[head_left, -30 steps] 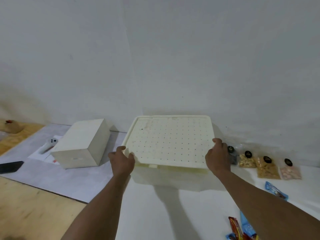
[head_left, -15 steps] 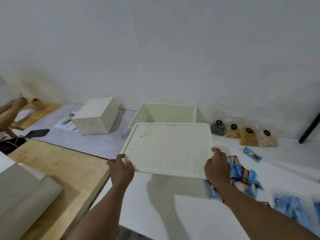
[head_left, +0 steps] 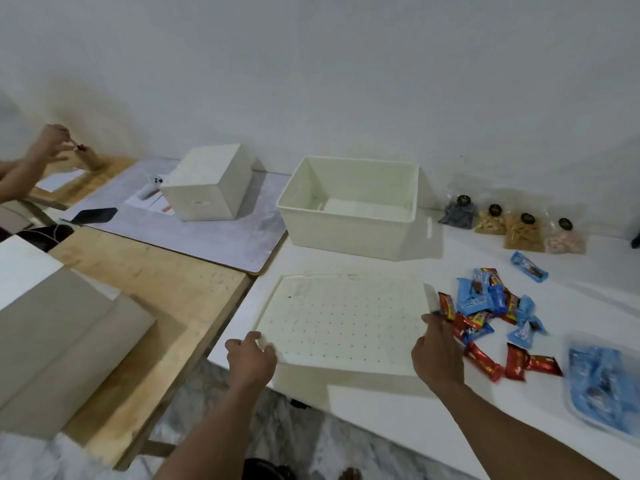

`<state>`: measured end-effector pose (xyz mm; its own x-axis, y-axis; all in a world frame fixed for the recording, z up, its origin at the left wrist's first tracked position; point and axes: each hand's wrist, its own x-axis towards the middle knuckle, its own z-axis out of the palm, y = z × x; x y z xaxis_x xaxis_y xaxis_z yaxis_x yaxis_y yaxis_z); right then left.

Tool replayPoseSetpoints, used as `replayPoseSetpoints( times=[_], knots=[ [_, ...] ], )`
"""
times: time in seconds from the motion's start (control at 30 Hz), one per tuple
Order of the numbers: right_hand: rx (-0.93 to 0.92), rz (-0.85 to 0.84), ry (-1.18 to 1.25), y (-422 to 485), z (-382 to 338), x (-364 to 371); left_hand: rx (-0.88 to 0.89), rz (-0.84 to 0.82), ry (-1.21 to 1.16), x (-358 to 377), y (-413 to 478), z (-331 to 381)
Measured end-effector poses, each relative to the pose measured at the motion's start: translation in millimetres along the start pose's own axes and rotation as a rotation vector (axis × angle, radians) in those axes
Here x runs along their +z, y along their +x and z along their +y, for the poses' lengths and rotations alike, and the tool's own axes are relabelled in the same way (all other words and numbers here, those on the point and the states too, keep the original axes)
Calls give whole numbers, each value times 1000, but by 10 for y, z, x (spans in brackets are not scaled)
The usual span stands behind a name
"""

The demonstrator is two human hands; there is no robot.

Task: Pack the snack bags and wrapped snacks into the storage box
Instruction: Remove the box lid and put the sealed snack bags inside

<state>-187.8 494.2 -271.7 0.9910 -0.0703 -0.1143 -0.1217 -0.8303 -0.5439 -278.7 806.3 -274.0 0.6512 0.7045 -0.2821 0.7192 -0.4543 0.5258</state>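
The cream storage box [head_left: 349, 233] stands open and empty on the white table near the wall. Its perforated lid [head_left: 343, 317] lies flat at the table's front edge. My left hand [head_left: 251, 358] grips the lid's near left corner. My right hand [head_left: 438, 351] holds its near right edge. Several clear snack bags [head_left: 523, 230] stand in a row by the wall, right of the box. A heap of red and blue wrapped snacks [head_left: 491, 313] lies just right of the lid, touching my right hand's side.
A clear bag of blue wrapped snacks [head_left: 606, 382] lies at the far right. A second closed cream box [head_left: 207, 185] and a black phone [head_left: 95, 214] rest on a grey mat to the left. Another person's hands [head_left: 48, 150] work at the far left over a wooden table [head_left: 145, 299].
The lid has come off the box, moved toward me and down onto the table's front edge. The box now stands open. My view has tilted down.
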Motion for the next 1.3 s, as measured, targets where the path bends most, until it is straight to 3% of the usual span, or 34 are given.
replayPoseSetpoints(
  times=[0.23, 0.43, 0.53, 0.87, 1.3],
  knots=[
    [-18, -157, -149, 220, -158, 406, 11, -93, 40, 25, 443, -224],
    [28, -475, -307, 304, -68, 577, 2, -279, 170, 81, 624, -142],
    [25, -531, -361, 297, -67, 602, 52, -329, 249, 134, 620, -84],
    [-81, -454, -343, 270, -182, 110, 266, -354, 337, 148, 329, 620],
    [-8, -216, -161, 486, 533, -1973, 660, -366, 199, 309, -840, 2501]
  ],
)
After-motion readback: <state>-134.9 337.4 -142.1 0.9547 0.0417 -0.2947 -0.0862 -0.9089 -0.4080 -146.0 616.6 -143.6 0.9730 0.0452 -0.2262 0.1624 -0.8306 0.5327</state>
